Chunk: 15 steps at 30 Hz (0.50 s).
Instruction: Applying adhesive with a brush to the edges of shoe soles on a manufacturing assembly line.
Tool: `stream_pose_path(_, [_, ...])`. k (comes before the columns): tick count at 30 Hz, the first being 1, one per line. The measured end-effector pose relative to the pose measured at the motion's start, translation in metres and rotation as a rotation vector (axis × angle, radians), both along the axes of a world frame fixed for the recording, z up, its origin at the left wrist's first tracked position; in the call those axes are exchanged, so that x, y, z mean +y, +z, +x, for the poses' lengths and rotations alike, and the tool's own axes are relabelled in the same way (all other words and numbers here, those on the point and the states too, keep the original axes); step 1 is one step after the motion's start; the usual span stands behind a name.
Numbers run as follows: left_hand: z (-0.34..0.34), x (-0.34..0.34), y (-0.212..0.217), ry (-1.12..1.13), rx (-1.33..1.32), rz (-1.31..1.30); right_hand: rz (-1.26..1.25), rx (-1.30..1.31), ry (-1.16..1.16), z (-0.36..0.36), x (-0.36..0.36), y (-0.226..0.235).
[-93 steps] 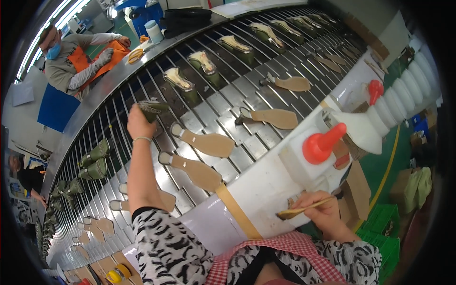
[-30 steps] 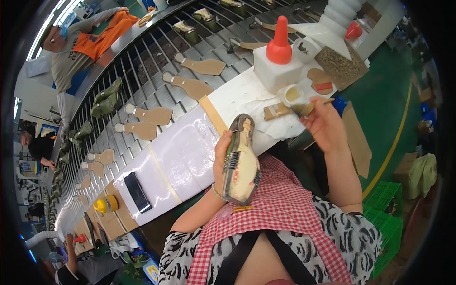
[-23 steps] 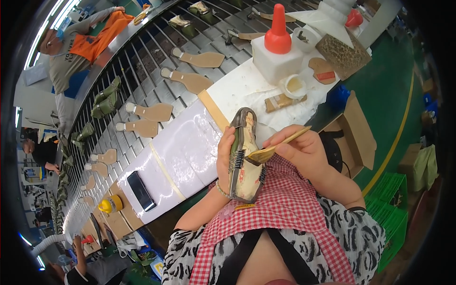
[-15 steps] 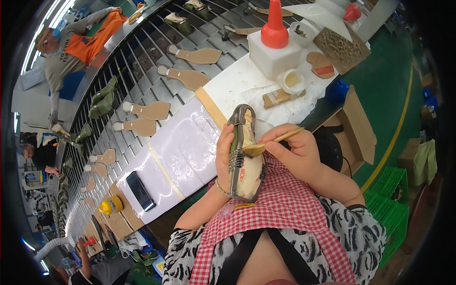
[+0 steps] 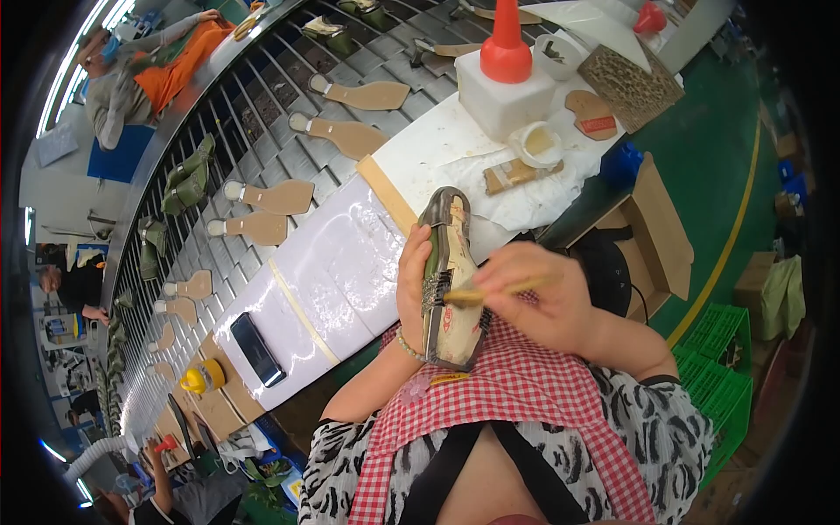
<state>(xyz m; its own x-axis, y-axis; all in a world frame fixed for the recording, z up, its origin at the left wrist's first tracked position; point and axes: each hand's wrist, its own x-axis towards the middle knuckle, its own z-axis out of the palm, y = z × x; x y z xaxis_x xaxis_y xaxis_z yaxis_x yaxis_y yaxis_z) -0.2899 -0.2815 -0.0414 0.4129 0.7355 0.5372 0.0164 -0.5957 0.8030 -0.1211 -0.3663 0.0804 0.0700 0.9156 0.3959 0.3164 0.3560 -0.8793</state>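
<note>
The left hand [image 5: 413, 284] wraps around a shoe [image 5: 451, 280], gripping its side and turning the sole up toward the face, above the checked apron [image 5: 516, 394], so the bottom lies open to work. The right hand [image 5: 542, 297] pinches a small brush [image 5: 490, 290], its tip touching the sole. A glue cup [image 5: 535, 144] sits within reach on the white tabletop [image 5: 332, 262].

A slatted conveyor [image 5: 262, 105] is running diagonally across the room, carrying flat insole boards [image 5: 350, 137] and dark shoe uppers [image 5: 185, 179]. A white bench [image 5: 350, 254] is lying alongside it. A green floor [image 5: 744, 131] with a yellow line [image 5: 731, 236] is showing at right, with green crates [image 5: 722, 350] standing on it. Ceiling lights [image 5: 83, 26] are glowing at upper left.
</note>
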Motion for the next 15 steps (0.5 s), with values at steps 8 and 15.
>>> stream_pose_path(8, [-0.016,0.014,0.032,0.05,-0.163,-0.77,-0.239,0.754,-0.086,0.008,0.004,0.002])
stream_pose_path(15, [-0.048,0.056,0.045,-0.434,-0.482,-1.181,-0.367,1.259,-0.022,0.019,0.022,0.001])
